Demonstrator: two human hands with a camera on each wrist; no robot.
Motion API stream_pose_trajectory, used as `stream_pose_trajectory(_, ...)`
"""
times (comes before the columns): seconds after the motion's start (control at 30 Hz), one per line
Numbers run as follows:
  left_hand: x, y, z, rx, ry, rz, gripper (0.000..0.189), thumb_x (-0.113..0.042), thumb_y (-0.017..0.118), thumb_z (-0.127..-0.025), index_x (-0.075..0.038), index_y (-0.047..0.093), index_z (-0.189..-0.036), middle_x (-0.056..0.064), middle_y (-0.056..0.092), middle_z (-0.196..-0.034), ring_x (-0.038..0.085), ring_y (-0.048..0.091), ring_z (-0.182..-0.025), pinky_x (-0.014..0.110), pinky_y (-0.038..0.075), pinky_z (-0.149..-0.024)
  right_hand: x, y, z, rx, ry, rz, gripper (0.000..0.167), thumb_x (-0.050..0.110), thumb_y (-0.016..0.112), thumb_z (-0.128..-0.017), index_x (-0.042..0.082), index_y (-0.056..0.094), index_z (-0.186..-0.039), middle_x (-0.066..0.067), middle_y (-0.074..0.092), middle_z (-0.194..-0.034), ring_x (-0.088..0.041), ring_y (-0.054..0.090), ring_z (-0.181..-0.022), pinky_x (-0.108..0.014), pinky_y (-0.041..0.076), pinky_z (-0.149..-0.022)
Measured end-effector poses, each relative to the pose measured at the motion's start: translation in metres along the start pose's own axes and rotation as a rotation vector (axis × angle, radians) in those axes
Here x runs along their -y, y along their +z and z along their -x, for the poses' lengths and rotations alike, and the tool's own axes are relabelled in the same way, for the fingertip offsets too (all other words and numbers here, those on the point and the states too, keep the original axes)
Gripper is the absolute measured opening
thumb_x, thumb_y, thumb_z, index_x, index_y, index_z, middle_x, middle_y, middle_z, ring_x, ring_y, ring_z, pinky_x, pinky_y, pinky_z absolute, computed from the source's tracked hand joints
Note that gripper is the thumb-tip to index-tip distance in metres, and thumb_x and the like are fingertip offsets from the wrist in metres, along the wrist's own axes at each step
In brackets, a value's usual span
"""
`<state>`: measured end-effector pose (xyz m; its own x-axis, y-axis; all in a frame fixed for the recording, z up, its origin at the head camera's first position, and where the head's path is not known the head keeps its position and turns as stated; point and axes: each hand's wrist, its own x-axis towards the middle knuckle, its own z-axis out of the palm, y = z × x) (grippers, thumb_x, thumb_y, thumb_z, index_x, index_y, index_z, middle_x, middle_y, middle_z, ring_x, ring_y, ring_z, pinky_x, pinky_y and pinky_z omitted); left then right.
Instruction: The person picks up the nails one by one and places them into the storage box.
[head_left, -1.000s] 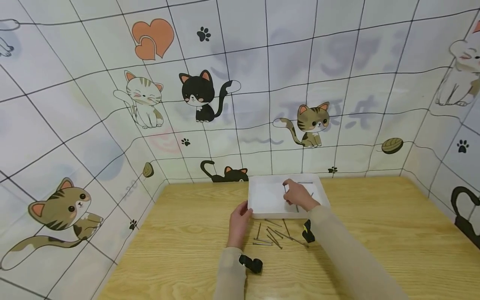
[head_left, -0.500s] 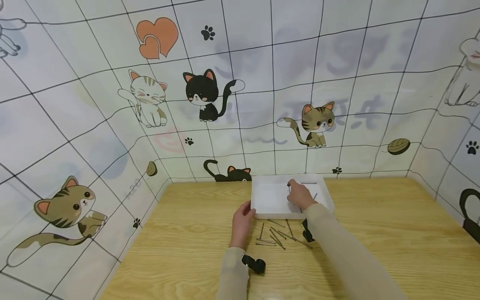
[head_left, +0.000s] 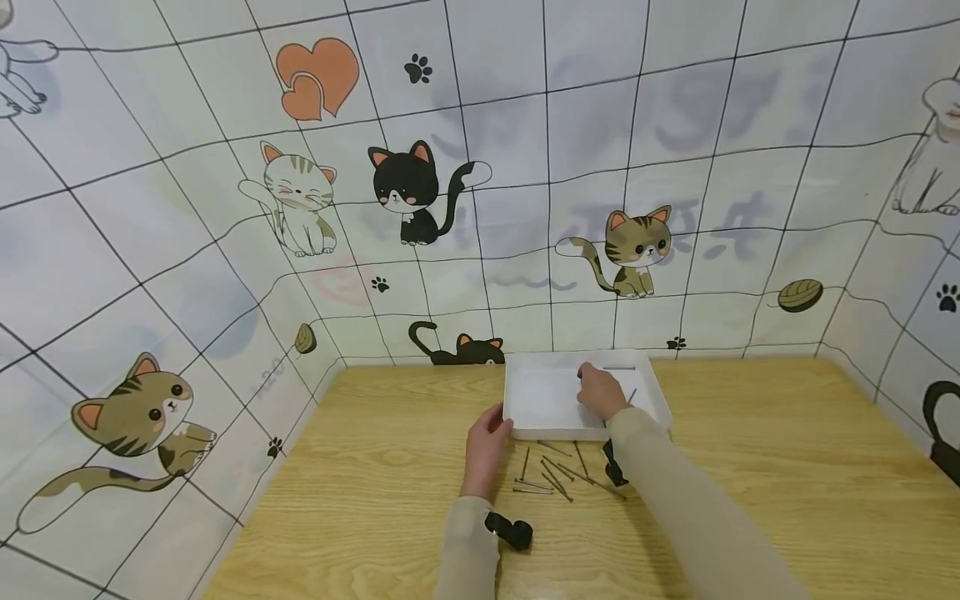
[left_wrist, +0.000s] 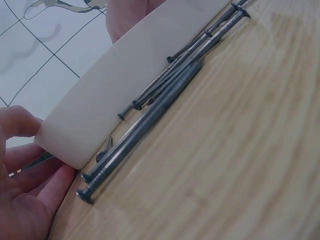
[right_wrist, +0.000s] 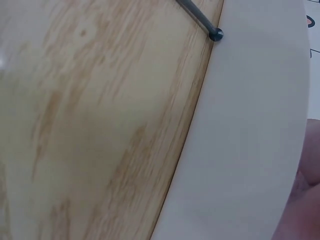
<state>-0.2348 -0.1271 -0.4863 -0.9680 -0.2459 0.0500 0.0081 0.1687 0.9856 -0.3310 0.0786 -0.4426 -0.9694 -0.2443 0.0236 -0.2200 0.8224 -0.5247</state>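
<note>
My left hand (head_left: 486,448) grips the near left corner of a shallow white tray (head_left: 536,396); in the left wrist view the thumb and fingers (left_wrist: 47,187) lie around that corner. Inside the tray, my right hand (head_left: 602,393) pinches a nail, with only a dark bit showing at its fingertips. Two more nails lie in the tray beside this hand, one along the back (head_left: 618,368) and a slanted nail (head_left: 632,396) by the wrist. Several loose nails (head_left: 533,491) lie crossed on the table in front of the tray.
The wooden table (head_left: 375,467) meets a cat-patterned wall covering (head_left: 510,217) close behind the tray. A black wrist camera (head_left: 510,531) sits on the left sleeve. In the right wrist view, one nail (right_wrist: 200,17) has its head against the tray's outer wall (right_wrist: 240,125).
The head view has shifted slightly, moving the scene a little to the right. The nail in my right hand shows less now. The left hand stays at the tray's corner.
</note>
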Motion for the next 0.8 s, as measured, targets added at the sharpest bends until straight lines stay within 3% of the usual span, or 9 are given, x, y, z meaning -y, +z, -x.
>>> stream_pose_trajectory(0.27,0.000,0.000,0.000,0.005,-0.009,0.001,0.039,-0.021,0.056,-0.086,-0.011,0.054,-0.124,0.004,0.056,-0.119,0.018,0.050,-0.109,0.039,0.037,-0.093,-0.003,0.004,-0.002,0.015,-0.033,0.079,0.021,-0.001,0.055,-0.082,-0.006,0.058,-0.102,-0.018,0.061,-0.095,-0.033,0.056,-0.089,-0.043,0.044,-0.077)
stream_pose_trajectory(0.47,0.001,0.000,0.000,0.009,0.001,0.000,0.039,-0.020,0.056,-0.087,-0.010,0.053,-0.124,0.007,0.055,-0.120,0.019,0.049,-0.110,0.040,0.037,-0.093,-0.006,0.004,-0.004,0.052,-0.032,0.073,0.020,-0.002,0.049,-0.084,-0.004,0.062,-0.100,-0.017,0.061,-0.099,-0.033,0.055,-0.092,-0.044,0.043,-0.079)
stream_pose_trajectory(0.8,0.002,-0.001,-0.001,0.014,0.003,-0.004,0.039,-0.021,0.055,-0.087,-0.011,0.053,-0.125,0.006,0.055,-0.120,0.020,0.049,-0.111,0.040,0.037,-0.093,-0.005,-0.009,0.006,0.062,0.001,0.028,0.028,0.003,0.047,-0.088,-0.005,0.055,-0.113,-0.021,0.057,-0.109,-0.031,0.056,-0.087,-0.042,0.046,-0.071)
